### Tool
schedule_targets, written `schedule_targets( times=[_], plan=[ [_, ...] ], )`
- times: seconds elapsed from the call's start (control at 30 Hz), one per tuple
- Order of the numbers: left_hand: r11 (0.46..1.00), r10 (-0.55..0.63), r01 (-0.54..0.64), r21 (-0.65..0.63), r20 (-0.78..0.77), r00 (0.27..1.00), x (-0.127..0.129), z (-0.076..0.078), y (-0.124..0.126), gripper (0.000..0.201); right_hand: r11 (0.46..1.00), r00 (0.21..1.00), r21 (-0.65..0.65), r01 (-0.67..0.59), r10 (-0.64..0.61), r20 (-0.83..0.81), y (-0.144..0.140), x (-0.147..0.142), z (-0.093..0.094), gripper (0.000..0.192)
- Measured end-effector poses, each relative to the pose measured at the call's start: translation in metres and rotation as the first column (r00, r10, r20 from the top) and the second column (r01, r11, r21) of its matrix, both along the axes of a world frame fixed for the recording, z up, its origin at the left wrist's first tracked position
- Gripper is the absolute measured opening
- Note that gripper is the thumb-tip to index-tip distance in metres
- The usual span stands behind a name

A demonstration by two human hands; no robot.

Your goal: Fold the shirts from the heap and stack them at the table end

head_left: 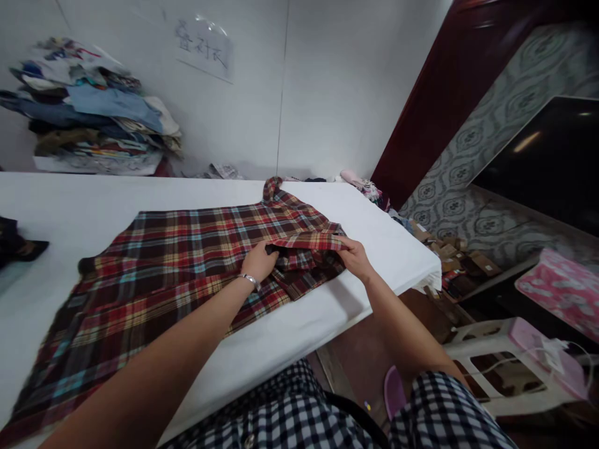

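A plaid shirt [187, 243] in red, brown and yellow lies spread over the white-covered table [290, 330]. One of its edges is raised between my hands near the shirt's right end. My left hand [261, 262], with a bracelet at the wrist, grips the fabric at the left of that edge. Closed on the right end of the same edge is my right hand [354, 255]. Folds of cloth hide some of my left fingertips. Beneath the lifted edge, the inside of the shirt shows as a dark opening.
A tall pile of clothes [103, 118] stands at the back left. Dark cloth [19, 240] lies at the table's left edge. More clothes [365, 187] sit at the far right corner. A pink-topped stool [538, 355] stands right of the table, and a paper sign [204, 48] hangs on the wall.
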State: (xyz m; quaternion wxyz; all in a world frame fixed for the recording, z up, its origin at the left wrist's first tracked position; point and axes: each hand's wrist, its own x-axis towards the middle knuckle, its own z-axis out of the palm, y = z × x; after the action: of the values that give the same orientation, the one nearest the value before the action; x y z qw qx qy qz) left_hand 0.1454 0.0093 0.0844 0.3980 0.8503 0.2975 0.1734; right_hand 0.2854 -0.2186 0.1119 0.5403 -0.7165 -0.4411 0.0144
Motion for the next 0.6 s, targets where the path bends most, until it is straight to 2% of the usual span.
schedule_targets(
  times=[0.03,0.1,0.17,0.23,0.3,0.37,0.47,0.53,0.6],
  plan=[
    [1.000,0.014,-0.014,-0.016,0.044,0.999,0.006,0.003,0.003,0.028,1.000,1.000,-0.001,0.004,-0.004,-0.010,0.000,0.003,0.000,0.030],
    [0.999,0.040,-0.038,-0.017,0.127,0.991,0.013,0.016,0.010,0.025,1.000,0.999,-0.005,0.017,-0.017,-0.043,-0.002,0.010,-0.003,0.031],
    [0.997,0.076,-0.072,-0.023,0.275,0.959,0.016,0.040,0.017,0.028,0.999,0.998,-0.042,0.014,-0.016,-0.067,-0.004,0.017,-0.009,0.038],
    [0.996,0.080,-0.093,0.007,0.436,0.897,0.016,0.069,0.022,0.027,0.990,0.998,-0.138,0.019,-0.026,-0.051,-0.007,0.023,-0.019,0.053],
    [0.990,0.023,-0.090,0.107,0.510,0.860,0.014,0.098,0.024,0.024,0.957,0.997,-0.283,0.062,-0.070,-0.015,-0.009,0.026,-0.031,0.068],
    [0.959,-0.077,-0.058,0.279,0.451,0.889,0.010,0.121,0.025,0.022,0.892,0.992,-0.435,0.124,-0.124,0.028,-0.009,0.028,-0.043,0.071],
    [0.830,-0.198,0.039,0.557,0.229,0.953,-0.001,0.143,0.029,0.021,0.813,0.968,-0.524,0.252,-0.203,0.149,-0.010,0.035,-0.050,0.060],
    [0.708,-0.203,0.086,0.701,0.086,0.975,-0.012,0.152,0.035,0.024,0.814,0.933,-0.459,0.356,-0.279,0.228,-0.011,0.044,-0.046,0.050],
    [0.573,-0.171,0.109,0.812,-0.012,0.985,-0.027,0.155,0.043,0.033,0.831,0.881,-0.305,0.465,-0.399,0.255,-0.012,0.055,-0.037,0.043]
  ],
)
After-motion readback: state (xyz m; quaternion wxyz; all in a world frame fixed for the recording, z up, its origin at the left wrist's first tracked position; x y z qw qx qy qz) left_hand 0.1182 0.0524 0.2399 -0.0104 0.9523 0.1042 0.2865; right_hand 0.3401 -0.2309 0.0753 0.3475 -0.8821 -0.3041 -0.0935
